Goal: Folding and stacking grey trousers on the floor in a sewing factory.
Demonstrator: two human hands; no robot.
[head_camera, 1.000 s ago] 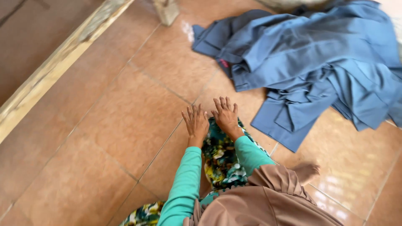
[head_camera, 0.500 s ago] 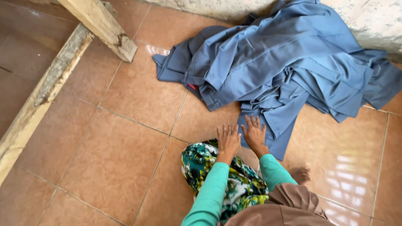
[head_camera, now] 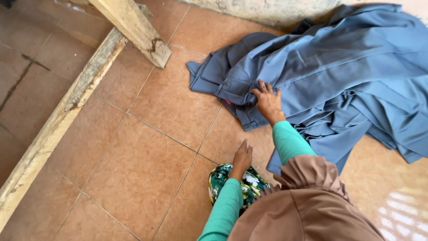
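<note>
Where the blue-grey garment (head_camera: 339, 76) lies heaped on the tiled floor (head_camera: 147, 147) against the wall foot (head_camera: 263, 11), its near folded edge is pressed under the right hand (head_camera: 269, 103), whose fingers (head_camera: 262, 89) are spread wide and laid flat on the cloth, nothing being pinched between them. The heap's long axis is seen to run from the flat corner on the left away to the right and upward. The left hand (head_camera: 242, 157) is set nearer the body, fingers together, resting by a floral cloth (head_camera: 243, 183), apart from the garment. Bare tile is left open to the left, bounded by a slanting wooden beam (head_camera: 67, 111) and a wooden post (head_camera: 136, 29).
</note>
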